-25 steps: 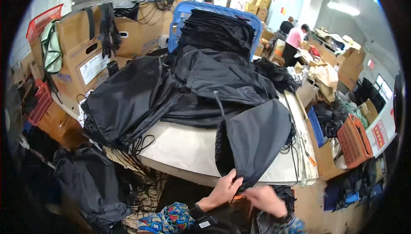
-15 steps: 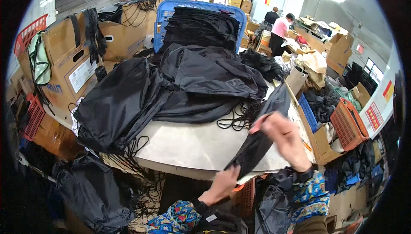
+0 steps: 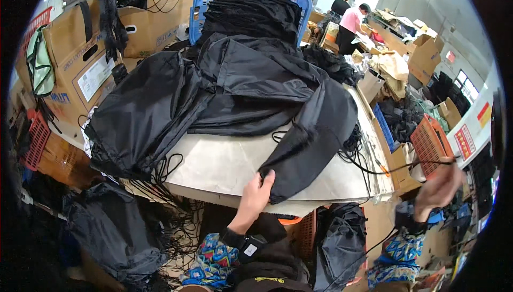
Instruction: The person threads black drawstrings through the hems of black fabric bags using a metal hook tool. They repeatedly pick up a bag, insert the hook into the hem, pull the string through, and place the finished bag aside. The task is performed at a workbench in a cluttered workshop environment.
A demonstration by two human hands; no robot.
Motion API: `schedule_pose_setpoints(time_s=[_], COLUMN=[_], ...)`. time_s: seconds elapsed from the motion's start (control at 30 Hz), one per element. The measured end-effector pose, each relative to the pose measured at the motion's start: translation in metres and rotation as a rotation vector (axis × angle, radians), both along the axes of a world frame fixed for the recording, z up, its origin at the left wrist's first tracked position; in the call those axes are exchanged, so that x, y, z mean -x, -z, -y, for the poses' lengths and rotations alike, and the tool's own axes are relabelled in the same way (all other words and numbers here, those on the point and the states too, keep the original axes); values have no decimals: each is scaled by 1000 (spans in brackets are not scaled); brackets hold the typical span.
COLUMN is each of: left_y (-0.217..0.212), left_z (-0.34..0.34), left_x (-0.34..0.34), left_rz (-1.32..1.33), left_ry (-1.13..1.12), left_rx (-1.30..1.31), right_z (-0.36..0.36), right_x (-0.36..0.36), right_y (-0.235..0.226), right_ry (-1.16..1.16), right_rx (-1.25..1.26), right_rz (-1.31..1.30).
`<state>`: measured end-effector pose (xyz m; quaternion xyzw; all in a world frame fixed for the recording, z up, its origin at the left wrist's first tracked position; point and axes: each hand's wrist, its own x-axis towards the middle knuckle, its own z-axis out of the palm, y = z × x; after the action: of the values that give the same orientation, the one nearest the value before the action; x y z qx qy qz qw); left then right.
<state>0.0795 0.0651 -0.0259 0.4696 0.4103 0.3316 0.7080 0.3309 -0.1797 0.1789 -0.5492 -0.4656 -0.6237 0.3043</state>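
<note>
A black drawstring bag (image 3: 315,147) of thin shiny fabric lies across the right part of the pale tabletop, its far end resting against other black bags. My left hand (image 3: 257,193) pinches its near edge, thumb on top. Out to the right, past the table edge, my right hand (image 3: 441,187) is closed on a black cord (image 3: 385,171) that stretches from the bag's right side; motion smears its fingers a little. Several more black bags (image 3: 155,105) are heaped behind and to the left, with loose cords (image 3: 160,177) hanging off the table's front edge.
A blue plastic basket (image 3: 199,8) stands behind the heap, with a black fabric stack (image 3: 251,16) in it. Cardboard boxes (image 3: 80,73) line the left side. An orange crate (image 3: 427,145) sits at right. Black bags (image 3: 115,233) hang below the table. Two people work farther back.
My right hand has left the bag and swung right, drawing a cord out. The bag now lies spread on the table; my left hand has shifted slightly left and away from me.
</note>
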Motion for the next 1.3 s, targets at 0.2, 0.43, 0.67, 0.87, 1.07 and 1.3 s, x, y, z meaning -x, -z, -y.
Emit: schedule_pose_setpoints(time_s=[0.2, 0.43, 0.67, 0.87, 1.07, 1.3], left_y=[-61, -65, -25, -27, 18, -24], left_z=[18, 13, -77, -112, -153, -95], left_x=[4, -2, 99, 37, 7, 103], left_rz=[-76, -10, -1138, -834, -458, -638], left_ry=[-227, 231, -227, -67, 59, 39], left_rx=[-1218, -1464, -1021, -1550, -1359, -1076], right_z=[-48, -64, 17, -86, -133, -124], right_x=[77, 83, -61, 123, 149, 101], right_y=[61, 72, 89, 133, 180, 200], right_ry=[-272, -319, 416, -130, -85, -224], right_rx=[760, 714, 269, 892, 1175, 1127], right_rz=[-174, -65, -896, -937, -579, -594])
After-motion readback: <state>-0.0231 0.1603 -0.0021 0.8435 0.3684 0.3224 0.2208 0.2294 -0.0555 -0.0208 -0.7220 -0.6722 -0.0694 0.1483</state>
